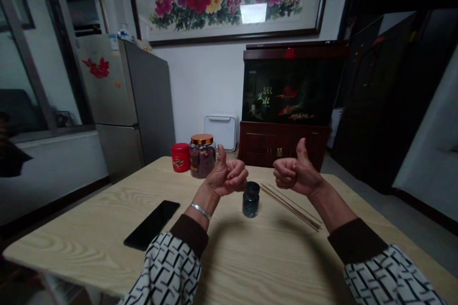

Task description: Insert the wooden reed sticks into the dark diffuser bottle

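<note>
Holding nothing, you raise your left hand (226,176) and right hand (296,174) in thumbs-up fists above the desk (89,243), beside a dark glass jar (251,200) and wooden skewers (291,207).

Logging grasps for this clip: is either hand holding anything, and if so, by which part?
Nothing is held: the left hand and right hand are closed fists, thumbs up, raised above the table.
</note>
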Demonstrator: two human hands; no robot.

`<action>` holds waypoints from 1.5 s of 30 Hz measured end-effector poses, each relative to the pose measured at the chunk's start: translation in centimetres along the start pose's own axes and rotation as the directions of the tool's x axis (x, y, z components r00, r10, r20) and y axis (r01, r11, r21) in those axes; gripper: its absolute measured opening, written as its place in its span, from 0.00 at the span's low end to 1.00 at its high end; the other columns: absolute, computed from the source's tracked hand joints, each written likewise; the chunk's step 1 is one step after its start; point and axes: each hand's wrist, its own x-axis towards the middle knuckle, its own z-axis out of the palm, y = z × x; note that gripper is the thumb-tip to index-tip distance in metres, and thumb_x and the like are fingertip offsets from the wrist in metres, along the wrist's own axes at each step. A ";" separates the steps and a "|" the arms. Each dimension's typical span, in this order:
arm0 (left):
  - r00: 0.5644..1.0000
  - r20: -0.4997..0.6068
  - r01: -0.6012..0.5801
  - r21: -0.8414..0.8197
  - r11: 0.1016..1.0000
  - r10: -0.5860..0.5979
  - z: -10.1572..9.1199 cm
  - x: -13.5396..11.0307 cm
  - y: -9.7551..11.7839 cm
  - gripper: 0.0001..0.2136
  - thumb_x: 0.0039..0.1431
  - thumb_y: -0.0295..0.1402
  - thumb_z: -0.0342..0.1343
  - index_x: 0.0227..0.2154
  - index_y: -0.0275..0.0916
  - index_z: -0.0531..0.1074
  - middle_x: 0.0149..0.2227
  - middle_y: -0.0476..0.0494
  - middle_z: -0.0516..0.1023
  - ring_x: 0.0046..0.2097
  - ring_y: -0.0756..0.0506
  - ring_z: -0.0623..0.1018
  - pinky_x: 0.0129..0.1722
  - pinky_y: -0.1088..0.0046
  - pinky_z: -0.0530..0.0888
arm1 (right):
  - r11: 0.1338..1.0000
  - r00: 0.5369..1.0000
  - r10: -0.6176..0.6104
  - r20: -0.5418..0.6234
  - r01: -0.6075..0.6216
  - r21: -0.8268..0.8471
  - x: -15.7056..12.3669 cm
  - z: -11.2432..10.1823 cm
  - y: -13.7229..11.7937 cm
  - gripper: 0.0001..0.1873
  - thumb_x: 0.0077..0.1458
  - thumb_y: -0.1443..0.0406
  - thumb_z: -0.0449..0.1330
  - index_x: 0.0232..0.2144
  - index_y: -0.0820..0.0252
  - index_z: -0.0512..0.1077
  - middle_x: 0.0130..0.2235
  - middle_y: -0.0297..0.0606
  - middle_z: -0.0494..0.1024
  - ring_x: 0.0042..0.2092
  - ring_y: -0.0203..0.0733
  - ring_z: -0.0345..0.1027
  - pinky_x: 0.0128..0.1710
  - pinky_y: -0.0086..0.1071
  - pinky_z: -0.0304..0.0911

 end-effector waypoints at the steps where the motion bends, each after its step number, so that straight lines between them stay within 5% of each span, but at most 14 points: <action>1: 1.000 0.006 0.014 -0.021 1.000 -0.014 -0.6 -0.2 -0.7 0.38 0.52 0.71 0.34 0.12 0.38 0.55 0.11 0.53 0.52 0.14 0.55 0.53 0.18 0.77 0.54 | 1.000 1.000 0.010 0.003 -0.010 0.014 0.0 -0.4 0.8 0.45 0.47 0.27 0.28 0.14 0.58 0.56 0.14 0.27 0.51 0.16 0.27 0.40 0.17 0.26 0.37; 9: 0.993 -0.088 0.078 0.012 0.997 -0.076 -3.5 -0.5 -2.5 0.38 0.50 0.73 0.33 0.12 0.39 0.52 0.11 0.52 0.52 0.14 0.54 0.52 0.18 0.77 0.55 | 0.998 0.996 0.056 -0.066 -0.055 0.019 0.0 -1.9 3.0 0.46 0.47 0.26 0.29 0.13 0.58 0.56 0.14 0.27 0.51 0.16 0.28 0.40 0.16 0.26 0.37; 14: 0.937 -0.340 0.114 0.082 0.990 -0.079 -5.7 -1.7 -4.6 0.35 0.52 0.70 0.43 0.16 0.40 0.50 0.13 0.56 0.51 0.16 0.55 0.51 0.19 0.78 0.54 | 0.971 0.925 0.125 -0.358 -0.188 -0.148 -1.3 -3.6 5.8 0.43 0.50 0.28 0.38 0.20 0.59 0.65 0.17 0.25 0.52 0.19 0.29 0.38 0.19 0.26 0.37; 17: 0.785 -0.619 0.163 0.159 0.974 -0.030 -7.7 -2.5 -7.8 0.31 0.51 0.64 0.56 0.20 0.40 0.53 0.16 0.59 0.52 0.17 0.57 0.50 0.19 0.79 0.50 | 0.806 0.788 -0.012 -0.615 -0.357 -0.473 -2.8 -6.6 9.4 0.33 0.54 0.35 0.52 0.26 0.59 0.69 0.21 0.29 0.62 0.22 0.32 0.49 0.21 0.28 0.43; 20: 0.599 -0.789 0.239 0.341 0.909 0.139 -9.3 -3.0 -11.5 0.27 0.48 0.58 0.64 0.30 0.38 0.64 0.26 0.53 0.68 0.25 0.54 0.66 0.24 0.80 0.60 | 0.381 0.712 -0.178 -0.679 -0.586 -0.715 -4.5 -9.6 12.9 0.18 0.53 0.50 0.62 0.25 0.58 0.70 0.27 0.35 0.72 0.30 0.38 0.61 0.28 0.31 0.53; 23: 0.717 -0.679 0.241 0.454 0.858 0.157 -9.8 -3.0 -14.2 0.31 0.43 0.46 0.72 0.47 0.38 0.67 0.44 0.40 0.76 0.43 0.47 0.76 0.40 0.72 0.71 | 0.121 0.709 -0.211 -0.673 -0.665 -0.737 -5.0 -11.0 14.7 0.08 0.54 0.59 0.61 0.29 0.57 0.72 0.34 0.38 0.76 0.36 0.42 0.66 0.34 0.34 0.56; 26: 0.802 -0.570 0.239 0.581 0.778 0.179 -9.4 -2.3 -15.4 0.37 0.40 0.38 0.74 0.54 0.39 0.65 0.52 0.36 0.74 0.51 0.42 0.75 0.51 0.65 0.70 | 0.214 0.752 -0.222 -0.620 -0.583 -0.784 -3.4 -10.0 14.8 0.13 0.58 0.54 0.59 0.34 0.56 0.73 0.36 0.39 0.76 0.38 0.44 0.69 0.37 0.36 0.61; 28: 0.803 -0.559 0.273 0.653 0.706 0.207 -9.3 -1.8 -15.8 0.37 0.41 0.39 0.74 0.55 0.38 0.65 0.51 0.37 0.75 0.50 0.41 0.75 0.51 0.64 0.70 | 0.357 0.778 -0.245 -0.579 -0.482 -0.800 -1.3 -8.1 14.1 0.22 0.59 0.47 0.56 0.43 0.57 0.71 0.40 0.41 0.76 0.39 0.45 0.70 0.39 0.37 0.63; 30: 0.794 -0.565 0.303 0.688 0.660 0.225 -9.4 -1.4 -16.2 0.36 0.42 0.40 0.73 0.55 0.37 0.66 0.48 0.39 0.76 0.47 0.41 0.75 0.47 0.64 0.71 | 0.358 0.785 -0.272 -0.557 -0.454 -0.816 0.8 -6.0 13.2 0.29 0.59 0.43 0.54 0.52 0.57 0.68 0.45 0.43 0.75 0.41 0.45 0.71 0.41 0.37 0.64; 34: 0.783 -0.577 0.322 0.698 0.640 0.234 -9.9 -1.2 -16.9 0.30 0.44 0.37 0.71 0.51 0.36 0.69 0.45 0.41 0.77 0.45 0.42 0.76 0.42 0.68 0.71 | -0.025 0.831 -0.195 -0.520 -0.535 -0.845 4.3 -2.9 11.3 0.32 0.55 0.39 0.55 0.48 0.56 0.72 0.47 0.46 0.74 0.43 0.51 0.71 0.41 0.41 0.64; 37: 0.787 -0.572 0.343 0.716 0.608 0.229 -10.1 -1.4 -16.9 0.29 0.44 0.37 0.70 0.50 0.36 0.69 0.43 0.42 0.77 0.43 0.42 0.76 0.40 0.69 0.70 | -0.163 0.890 -0.059 -0.453 -0.456 -0.875 5.6 -2.7 9.6 0.27 0.57 0.43 0.55 0.42 0.58 0.76 0.44 0.48 0.75 0.44 0.54 0.71 0.44 0.43 0.64; 39: 0.792 -0.563 0.347 0.733 0.585 0.235 -10.1 -1.6 -16.6 0.30 0.44 0.40 0.70 0.50 0.37 0.68 0.43 0.42 0.77 0.42 0.42 0.75 0.39 0.69 0.70 | -0.103 0.945 0.083 -0.315 -0.307 -0.946 5.9 -3.1 8.2 0.23 0.56 0.51 0.59 0.48 0.58 0.75 0.47 0.48 0.75 0.49 0.55 0.70 0.49 0.44 0.64; 42: 0.801 -0.549 0.338 0.744 0.576 0.239 -9.8 -1.8 -16.2 0.31 0.44 0.43 0.70 0.50 0.37 0.68 0.43 0.41 0.77 0.43 0.41 0.75 0.41 0.68 0.71 | 0.088 0.976 0.203 -0.076 -0.096 -0.992 5.7 -3.5 6.7 0.38 0.49 0.57 0.64 0.63 0.55 0.64 0.58 0.45 0.70 0.59 0.54 0.64 0.58 0.44 0.59; 45: 0.800 -0.560 0.353 0.731 0.584 0.217 -9.6 -1.9 -16.0 0.32 0.43 0.43 0.71 0.51 0.37 0.67 0.44 0.40 0.77 0.44 0.41 0.76 0.42 0.67 0.71 | 0.022 0.967 0.172 -0.187 -0.193 -0.981 5.6 -3.2 6.5 0.42 0.48 0.51 0.65 0.63 0.55 0.63 0.60 0.48 0.70 0.59 0.56 0.64 0.56 0.44 0.61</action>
